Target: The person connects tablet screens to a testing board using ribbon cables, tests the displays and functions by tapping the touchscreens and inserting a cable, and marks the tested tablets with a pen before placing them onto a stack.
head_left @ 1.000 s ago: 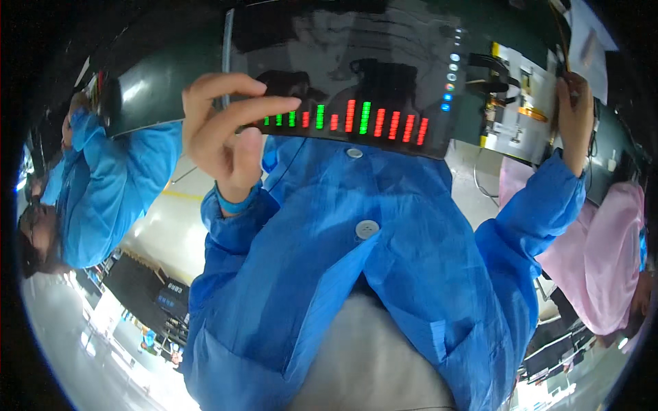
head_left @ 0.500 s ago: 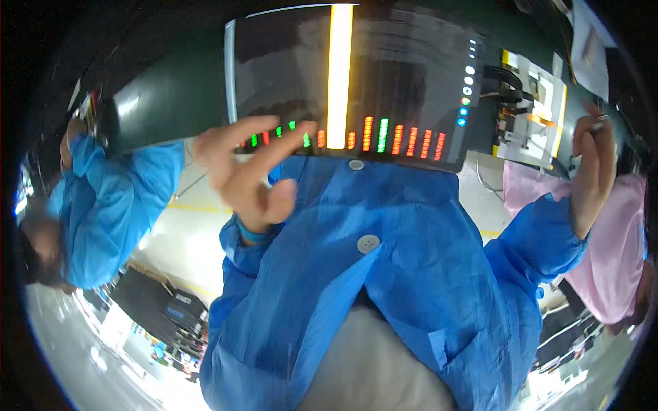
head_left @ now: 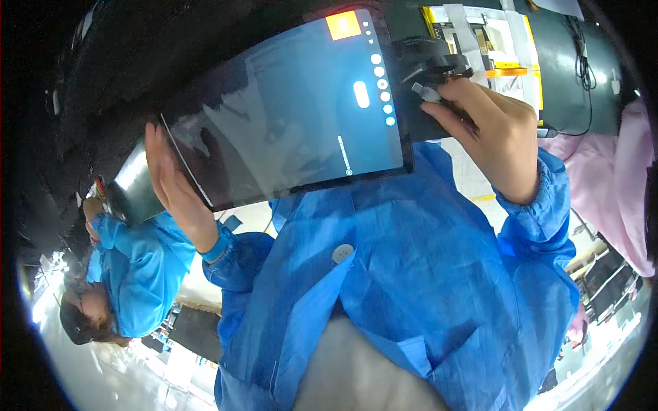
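A wide tablet (head_left: 274, 116) with a lit, dark blue-grey screen lies tilted in front of me, its right end higher than its left. My left hand (head_left: 175, 181) rests along the tablet's left edge, fingers stretched out and close together; the thumb is hidden. Beyond the right edge, my right hand (head_left: 490, 130) pinches a light-coloured cable plug (head_left: 426, 92) between thumb and fingers. The plug's metal end points toward the tablet's side and appears apart from it. Its cable is mostly hidden by the hand.
A white and yellow fixture (head_left: 504, 41) with an orange strip stands at the back right, beside black cables (head_left: 439, 65). A thin black cord (head_left: 584, 65) lies on the dark green table (head_left: 558, 85). People in blue (head_left: 140, 267) and pink (head_left: 606, 178) clothing are at either side.
The tablet has turned, its right end now farther from me, and its screen shows a different picture. My left hand moved from over the screen to its left edge; my right hand came inward.
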The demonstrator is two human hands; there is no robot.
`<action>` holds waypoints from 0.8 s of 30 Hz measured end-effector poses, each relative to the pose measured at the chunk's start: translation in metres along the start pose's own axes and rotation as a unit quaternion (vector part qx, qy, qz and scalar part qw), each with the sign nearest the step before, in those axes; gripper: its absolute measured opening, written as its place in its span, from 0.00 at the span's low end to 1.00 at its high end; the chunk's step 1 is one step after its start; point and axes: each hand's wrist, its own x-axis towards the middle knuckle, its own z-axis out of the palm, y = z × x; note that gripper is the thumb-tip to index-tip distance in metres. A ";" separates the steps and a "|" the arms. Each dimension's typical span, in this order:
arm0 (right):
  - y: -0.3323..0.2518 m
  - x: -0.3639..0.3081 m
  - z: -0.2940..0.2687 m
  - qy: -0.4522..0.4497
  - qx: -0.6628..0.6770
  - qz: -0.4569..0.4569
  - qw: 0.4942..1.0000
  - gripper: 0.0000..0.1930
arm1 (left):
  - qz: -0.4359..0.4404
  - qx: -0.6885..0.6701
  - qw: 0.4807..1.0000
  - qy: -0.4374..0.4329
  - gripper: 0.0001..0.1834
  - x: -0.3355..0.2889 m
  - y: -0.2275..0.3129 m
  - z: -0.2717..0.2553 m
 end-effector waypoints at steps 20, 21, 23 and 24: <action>0.017 0.006 -0.001 -0.047 0.058 -0.109 0.991 0.08 | -0.011 -0.006 0.997 -0.070 0.39 0.005 0.003 0.002; 0.017 0.006 -0.002 -0.052 0.058 -0.110 0.991 0.09 | -0.009 0.006 0.997 -0.078 0.41 0.006 0.004 0.003; 0.016 0.005 -0.003 -0.060 0.017 -0.125 0.990 0.10 | -0.004 0.014 0.997 -0.079 0.43 0.007 0.004 0.003; 0.016 0.005 -0.003 -0.058 0.012 -0.132 0.990 0.10 | -0.009 0.009 0.996 -0.087 0.45 0.007 0.004 0.001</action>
